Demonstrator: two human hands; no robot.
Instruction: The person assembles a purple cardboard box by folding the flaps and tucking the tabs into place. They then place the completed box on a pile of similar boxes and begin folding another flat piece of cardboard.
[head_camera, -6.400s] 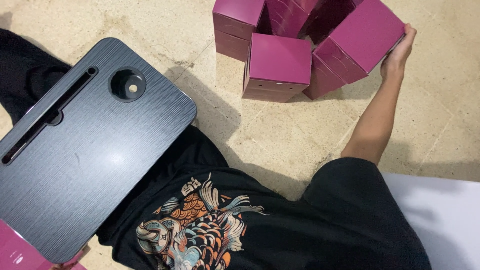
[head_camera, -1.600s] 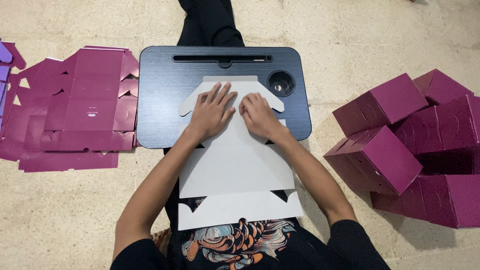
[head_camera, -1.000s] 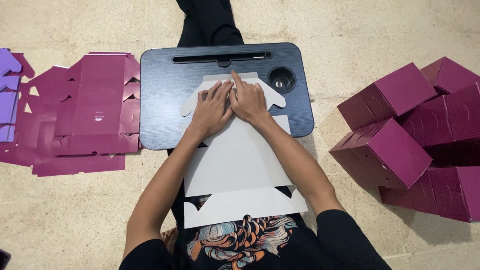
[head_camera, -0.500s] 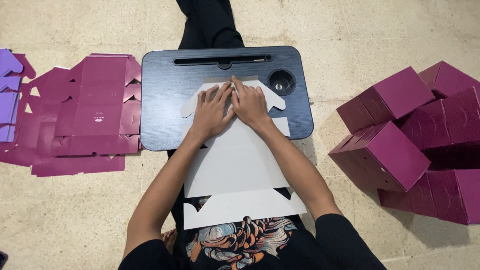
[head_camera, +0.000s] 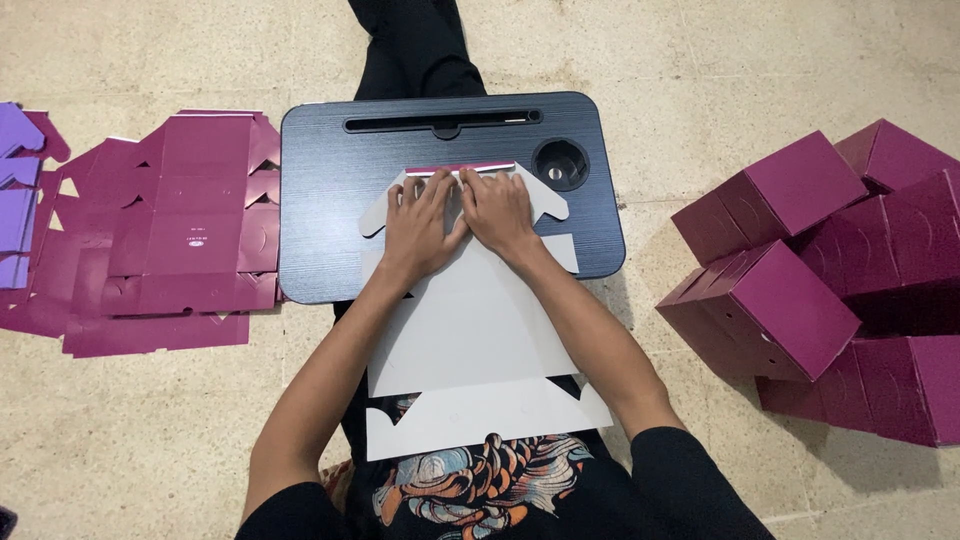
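A flat die-cut cardboard box blank (head_camera: 470, 330), white side up, lies across a dark lap tray (head_camera: 330, 190) and over my lap. My left hand (head_camera: 420, 225) and my right hand (head_camera: 500, 212) press side by side on its far end. Their fingertips hold down the far flap, folded toward me so that a thin strip of its magenta side (head_camera: 460, 168) shows. Both hands lie flat with fingers spread, gripping nothing.
A pile of flat magenta box blanks (head_camera: 170, 230) lies on the floor at left, with a few purple ones (head_camera: 15, 190) at the far left. Several assembled magenta boxes (head_camera: 800, 270) are heaped at right. The tray has a round cup recess (head_camera: 560, 163) and a slot (head_camera: 440, 124).
Both hands slid toward the blank's far edge and turned its flap over, exposing a magenta strip. Much earlier, my right hand was reaching to the assembled boxes.
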